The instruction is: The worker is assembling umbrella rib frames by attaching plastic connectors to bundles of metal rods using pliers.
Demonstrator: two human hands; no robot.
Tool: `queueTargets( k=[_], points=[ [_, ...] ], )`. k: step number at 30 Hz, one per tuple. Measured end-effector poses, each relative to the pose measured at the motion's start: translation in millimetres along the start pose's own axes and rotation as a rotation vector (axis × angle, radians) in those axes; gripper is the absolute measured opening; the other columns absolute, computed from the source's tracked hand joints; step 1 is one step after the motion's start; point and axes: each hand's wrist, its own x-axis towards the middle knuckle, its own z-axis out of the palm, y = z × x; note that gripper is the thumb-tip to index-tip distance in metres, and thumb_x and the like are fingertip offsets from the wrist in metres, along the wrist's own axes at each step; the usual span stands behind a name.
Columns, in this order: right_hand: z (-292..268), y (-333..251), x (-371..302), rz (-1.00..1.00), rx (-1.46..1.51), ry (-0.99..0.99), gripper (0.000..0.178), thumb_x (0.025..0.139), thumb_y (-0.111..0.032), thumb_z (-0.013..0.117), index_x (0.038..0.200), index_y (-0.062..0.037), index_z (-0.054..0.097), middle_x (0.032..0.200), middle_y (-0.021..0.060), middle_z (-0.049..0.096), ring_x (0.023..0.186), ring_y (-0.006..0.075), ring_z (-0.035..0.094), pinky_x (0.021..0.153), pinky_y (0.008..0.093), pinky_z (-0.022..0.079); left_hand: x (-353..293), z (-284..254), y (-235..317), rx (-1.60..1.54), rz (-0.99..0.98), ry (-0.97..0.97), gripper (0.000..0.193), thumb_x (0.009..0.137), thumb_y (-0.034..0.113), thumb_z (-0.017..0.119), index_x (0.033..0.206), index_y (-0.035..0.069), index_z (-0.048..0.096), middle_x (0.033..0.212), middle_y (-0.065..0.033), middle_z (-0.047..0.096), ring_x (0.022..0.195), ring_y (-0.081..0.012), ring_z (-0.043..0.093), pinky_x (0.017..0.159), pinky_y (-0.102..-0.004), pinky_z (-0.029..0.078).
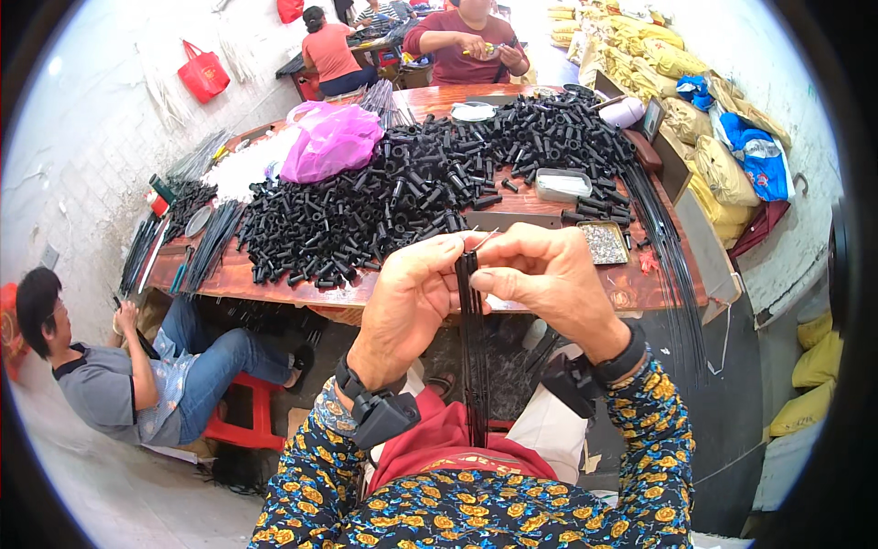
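A bundle of thin black rods [475,352] hangs upright between my hands, its lower end reaching down to my lap. My left hand [398,306] is closed round the upper part of it. From the other side, my right hand [558,274] pinches at the same top end, thumb pressed against the rods. A thin, bright wire-like piece [487,238] pokes up above the fingertips; which hand bears it I cannot tell. Just beyond my hands, a large heap of short black tubes with flanged ends [366,215] covers much of the table.
The reddish-brown wooden table [320,291] carries a pink plastic bag [331,142], a clear container [562,186] and a tray of small metal parts [604,243]. Long black rods [663,247] overhang its right edge. A person [137,375] sits at left; another [466,46] works opposite. Yellow sacks [672,59] line the right wall.
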Motion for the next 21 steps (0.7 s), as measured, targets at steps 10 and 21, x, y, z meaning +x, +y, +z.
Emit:
queueTargets(
  k=[10,21],
  points=[
    [29,24,2,-0.116,-0.138,0.188,0.01,0.082,-0.003,0.072,0.087,0.0014,0.064,0.077,0.0013,0.066,0.065,0.0045,0.06,0.055,0.0197,0.048,-3,-12,-4,0.057,0.23,0.128,0.011,0.088,0.004,0.063,0.097,-0.002,0.065,0.094,-0.006,0.067,0.085,-0.0123,0.063,0.08,-0.0268,0.05],
    [24,31,9,0.04,0.218,0.043,0.015,0.081,-0.005,0.075,0.091,0.0006,0.065,0.078,0.0029,0.067,0.066,0.0056,0.061,0.058,0.0211,0.05,3,-27,-12,0.014,0.173,0.077,0.02,0.089,0.013,0.066,0.103,-0.002,0.064,0.1,-0.0074,0.066,0.093,-0.0147,0.061,0.087,-0.03,0.047]
  ],
)
